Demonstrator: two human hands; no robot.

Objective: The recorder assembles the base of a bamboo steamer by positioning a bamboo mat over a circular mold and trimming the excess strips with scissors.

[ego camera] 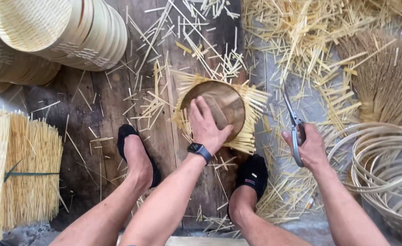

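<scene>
The left hand (206,125) covers part of the round wooden form (219,107). Right of the right hand (308,148), the bamboo hoops (383,159) run off the edge.

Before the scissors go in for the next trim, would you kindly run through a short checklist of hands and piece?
1. Left hand pressing the round wooden form: ok.
2. Right hand gripping the scissors: ok.
3. Blades apart from the left hand's fingers: ok.
4. Scissor blades open: cannot tell.
5. Woven piece with its strip fringe steady between both feet: ok.
6. Floor free of loose cuttings: not ok.
</scene>
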